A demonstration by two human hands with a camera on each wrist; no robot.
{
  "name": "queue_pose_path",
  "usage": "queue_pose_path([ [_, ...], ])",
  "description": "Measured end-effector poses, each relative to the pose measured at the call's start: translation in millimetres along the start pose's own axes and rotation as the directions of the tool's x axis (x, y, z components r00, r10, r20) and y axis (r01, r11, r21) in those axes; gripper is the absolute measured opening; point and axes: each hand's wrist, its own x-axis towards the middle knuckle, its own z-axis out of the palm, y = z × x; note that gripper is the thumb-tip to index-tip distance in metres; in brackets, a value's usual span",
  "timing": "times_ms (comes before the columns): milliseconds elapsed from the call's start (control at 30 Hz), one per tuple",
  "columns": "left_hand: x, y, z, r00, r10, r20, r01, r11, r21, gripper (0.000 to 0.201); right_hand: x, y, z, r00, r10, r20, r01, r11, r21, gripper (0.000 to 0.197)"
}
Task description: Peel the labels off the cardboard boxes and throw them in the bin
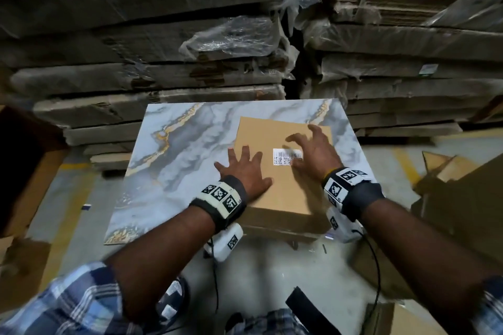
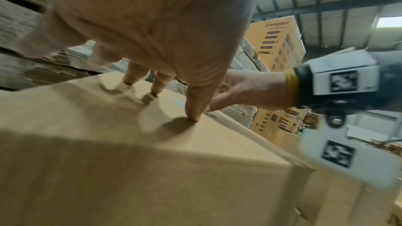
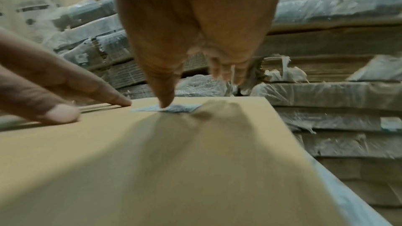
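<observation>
A brown cardboard box (image 1: 283, 196) lies on a marble-patterned table (image 1: 177, 166). A white barcode label (image 1: 285, 156) is stuck flat on the box's top. My left hand (image 1: 245, 171) lies flat with spread fingers on the left part of the box top (image 2: 130, 161), its fingertips (image 2: 193, 118) pressing down. My right hand (image 1: 315, 152) hovers over the label's right end with fingers spread and slightly bent. In the right wrist view its thumb tip (image 3: 165, 106) presses on the label (image 3: 185, 108), holding nothing. No bin is in view.
Tall stacks of flattened, plastic-wrapped cardboard (image 1: 190, 49) stand right behind the table. Loose cardboard boxes (image 1: 457, 193) lie on the floor to the right, and a dark open box (image 1: 24, 166) is at the left. Printed cartons (image 2: 276, 40) are stacked far off.
</observation>
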Motion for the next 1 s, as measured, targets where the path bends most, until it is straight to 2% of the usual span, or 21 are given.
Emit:
queue_pose_path([
  [100,-0.9,8.3,1.4,0.998,-0.024,0.058,0.027,0.998,-0.05,0.083,13.5,-0.2,-3.3,0.958,-0.246,0.147,0.246,0.969,0.02,0.047],
  [167,6.1,8.9,-2.7,0.997,-0.013,0.082,0.018,0.998,-0.056,0.084,22.9,-0.9,-2.7,0.925,-0.311,0.217,0.316,0.949,0.012,0.046],
  [267,24.2,5.4,-15.7,0.994,0.007,0.106,-0.005,1.0,-0.022,0.084,40.5,1.5,-6.1,0.91,-0.319,0.266,0.33,0.944,0.003,0.044],
  [400,52.1,-1.5,-40.9,0.99,0.056,0.129,-0.062,0.997,0.043,0.087,64.0,8.8,-14.1,0.923,-0.295,0.248,0.314,0.949,-0.037,0.048],
  [500,66.3,2.3,-53.2,0.992,0.023,0.126,-0.038,0.993,0.116,0.09,78.5,12.1,-17.1,0.917,-0.309,0.251,0.338,0.938,-0.081,0.048],
  [633,68.0,17.6,-52.5,0.996,-0.036,0.087,0.025,0.992,0.125,0.089,88.9,15.4,-23.1,0.883,-0.369,0.291,0.426,0.89,-0.163,0.04],
  [733,63.5,20.9,-47.3,0.995,-0.06,0.085,0.05,0.993,0.11,0.086,92.4,16.2,-28.5,0.842,-0.406,0.355,0.496,0.842,-0.212,0.044],
  [867,55.3,20.9,-48.5,0.988,-0.087,0.127,0.072,0.991,0.113,0.084,97.0,12.2,-35.7,0.799,-0.437,0.413,0.551,0.808,-0.21,0.045],
  [1000,55.6,20.8,-50.2,0.986,-0.107,0.124,0.096,0.991,0.092,0.089,101.5,10.7,-33.7,0.784,-0.451,0.427,0.562,0.808,-0.178,0.048],
])
